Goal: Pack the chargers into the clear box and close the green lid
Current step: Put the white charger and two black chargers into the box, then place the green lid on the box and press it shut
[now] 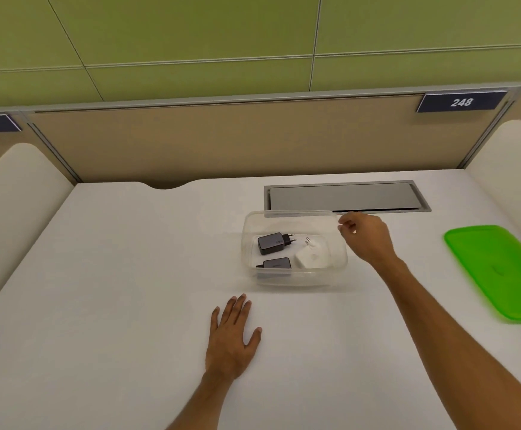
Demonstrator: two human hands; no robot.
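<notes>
Misalignment is risked when the flat green plastic lid (498, 271) is fetched, since the clear plastic box (339, 259) is unsteadied: left grip (232, 336) released flat on the white tabletop (113, 290), right grip (366, 237) loosely curled, empty.

Single view from my head, facing forward and down across the white desk (128, 274) toward the far partition (222, 141).

The clear box (294, 276) sits open on the table, holding two black chargers (270, 243) (277, 263) and one white charger (311, 257). The green lid (498, 271) lies flat, well apart to its right.
</notes>
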